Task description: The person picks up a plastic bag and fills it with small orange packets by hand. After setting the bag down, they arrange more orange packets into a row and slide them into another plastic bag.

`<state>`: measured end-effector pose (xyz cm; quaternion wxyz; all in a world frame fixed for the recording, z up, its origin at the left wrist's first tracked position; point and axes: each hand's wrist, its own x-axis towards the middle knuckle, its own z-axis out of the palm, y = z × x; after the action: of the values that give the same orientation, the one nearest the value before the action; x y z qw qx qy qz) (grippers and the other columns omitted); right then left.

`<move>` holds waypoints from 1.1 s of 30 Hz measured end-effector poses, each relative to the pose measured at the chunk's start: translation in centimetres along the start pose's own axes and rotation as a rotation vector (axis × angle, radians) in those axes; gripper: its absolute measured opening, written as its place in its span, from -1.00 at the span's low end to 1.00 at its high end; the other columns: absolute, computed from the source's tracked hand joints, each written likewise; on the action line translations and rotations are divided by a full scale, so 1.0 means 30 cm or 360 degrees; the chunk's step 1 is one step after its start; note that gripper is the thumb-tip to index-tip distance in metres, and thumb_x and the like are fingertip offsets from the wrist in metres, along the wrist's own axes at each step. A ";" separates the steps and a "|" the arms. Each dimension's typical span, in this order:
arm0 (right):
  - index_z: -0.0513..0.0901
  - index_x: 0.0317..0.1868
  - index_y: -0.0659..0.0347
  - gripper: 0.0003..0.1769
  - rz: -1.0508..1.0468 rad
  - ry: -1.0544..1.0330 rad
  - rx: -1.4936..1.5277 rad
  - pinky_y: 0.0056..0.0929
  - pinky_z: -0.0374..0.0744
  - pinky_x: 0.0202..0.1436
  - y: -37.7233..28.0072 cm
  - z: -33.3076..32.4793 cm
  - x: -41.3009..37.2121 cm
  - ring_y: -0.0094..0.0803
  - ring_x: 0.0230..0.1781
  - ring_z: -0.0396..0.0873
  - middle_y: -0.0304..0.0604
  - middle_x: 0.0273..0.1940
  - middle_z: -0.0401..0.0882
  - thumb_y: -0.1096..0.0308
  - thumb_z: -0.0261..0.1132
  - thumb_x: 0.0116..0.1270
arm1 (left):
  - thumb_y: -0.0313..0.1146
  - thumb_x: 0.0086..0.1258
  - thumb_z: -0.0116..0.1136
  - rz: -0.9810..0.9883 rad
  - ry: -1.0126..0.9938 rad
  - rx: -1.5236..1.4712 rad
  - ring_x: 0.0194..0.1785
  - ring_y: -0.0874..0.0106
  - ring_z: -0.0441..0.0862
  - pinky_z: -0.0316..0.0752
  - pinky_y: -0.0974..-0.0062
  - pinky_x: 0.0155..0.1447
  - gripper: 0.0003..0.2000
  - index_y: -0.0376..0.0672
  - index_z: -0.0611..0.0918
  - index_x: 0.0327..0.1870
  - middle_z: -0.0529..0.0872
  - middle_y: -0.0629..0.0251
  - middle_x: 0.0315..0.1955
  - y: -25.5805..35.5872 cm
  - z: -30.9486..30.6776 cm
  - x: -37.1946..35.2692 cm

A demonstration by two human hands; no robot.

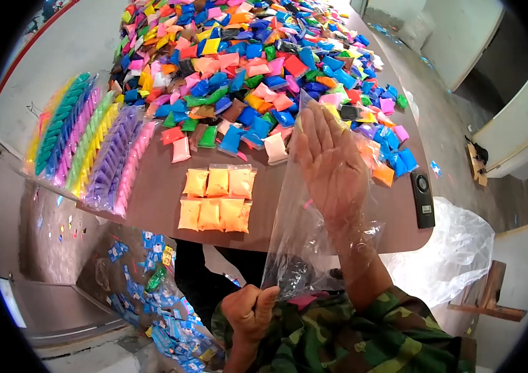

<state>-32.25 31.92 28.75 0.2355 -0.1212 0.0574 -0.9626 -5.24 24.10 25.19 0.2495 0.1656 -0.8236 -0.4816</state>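
A large clear plastic bag [285, 217] hangs over the table's front edge, in front of my body. My right hand [329, 155] is inside it, palm showing and fingers stretched out flat. Down at the bag's lower left edge, my left hand [248, 311] is closed, its thumb pressing the bag's rim against the curled fingers. Left of the bag, several small packets of orange material [217, 199] lie in two neat rows on the brown table [158, 193].
A big heap of small coloured packets [245, 68] covers the far table. Bagged twisted coloured strands [90, 143] lie at the left. A black device [423, 199] rests by the right edge. Printed packets [158, 298] litter the floor; a large plastic sack [444, 248] stands at right.
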 end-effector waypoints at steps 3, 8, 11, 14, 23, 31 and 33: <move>0.28 0.65 0.22 -0.38 0.0060 0.0027 0.0035 0.12 0.39 0.66 -0.010 -0.018 -0.010 -0.06 0.65 0.35 -0.03 0.68 0.29 0.02 -0.07 0.81 | -0.19 0.60 0.38 -0.0068 0.0028 -0.0090 -0.65 0.49 0.54 0.35 0.46 -0.51 -0.50 -0.26 0.52 -0.60 0.58 0.28 -0.72 0.022 -0.003 0.002; 0.20 0.72 0.14 -0.37 0.0204 -0.0237 -0.0099 0.12 0.58 0.48 -0.041 -0.057 -0.024 0.03 0.63 0.38 0.06 0.70 0.23 0.05 -0.07 0.82 | -0.16 0.64 0.33 -0.0255 0.0113 -0.0445 -0.64 0.52 0.53 0.35 0.53 -0.51 -0.48 -0.23 0.49 -0.59 0.56 0.30 -0.72 0.009 0.001 0.003; 0.23 0.71 0.09 -0.33 0.0242 -0.0096 -0.0368 0.05 0.64 0.40 -0.053 -0.060 -0.028 0.00 0.56 0.47 0.06 0.66 0.31 -0.05 -0.05 0.79 | -0.12 0.69 0.26 -0.0359 0.0155 -0.0531 -0.66 0.54 0.47 0.31 0.54 -0.54 -0.45 -0.20 0.47 -0.60 0.50 0.34 -0.73 0.041 0.009 0.014; 0.35 0.64 0.12 -0.32 0.0279 -0.0018 -0.1080 -0.12 0.64 0.38 -0.064 -0.070 -0.041 -0.11 0.42 0.58 0.05 0.52 0.47 -0.11 0.01 0.73 | -0.30 0.67 0.22 -0.0594 0.0395 -0.0786 -0.71 0.54 0.45 0.27 0.55 -0.58 -0.56 -0.20 0.52 -0.57 0.56 0.35 -0.69 0.016 0.015 0.025; 0.68 0.24 0.37 -0.65 -0.0203 -0.0038 -0.2630 -0.47 0.66 -0.15 -0.197 -0.108 -0.312 -0.47 -0.17 0.71 -0.11 -0.06 0.76 0.47 0.40 0.51 | -0.10 0.79 0.07 -0.0949 0.0548 -0.1467 -0.73 0.56 0.31 0.10 0.58 -0.64 -0.54 -0.07 0.49 -0.47 0.48 0.42 -0.65 -0.115 -0.011 0.051; 0.57 0.38 0.31 -0.30 0.0156 0.0535 -0.3135 -0.32 0.63 -0.15 -0.207 -0.191 -0.399 -0.32 -0.27 0.67 -0.05 -0.13 0.68 0.14 0.56 0.34 | -0.03 0.80 0.02 -0.1113 0.0457 -0.1849 -0.75 0.54 0.25 0.05 0.54 -0.64 -0.50 -0.05 0.50 -0.49 0.43 0.37 -0.74 -0.091 0.017 0.061; 0.59 0.30 0.33 -0.41 0.0044 0.0449 -0.3152 -0.34 0.62 -0.16 -0.212 -0.192 -0.383 -0.35 -0.32 0.64 -0.12 -0.21 0.64 0.17 0.51 0.40 | -0.04 0.79 0.04 -0.1123 0.0429 -0.1763 -0.75 0.54 0.25 0.05 0.54 -0.64 -0.51 -0.05 0.49 -0.49 0.43 0.37 -0.74 -0.083 0.032 0.058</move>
<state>-26.66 43.22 21.90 0.0307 -0.1468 0.8623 -0.4836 -7.14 22.70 23.06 0.2258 0.3310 -0.3129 -0.8611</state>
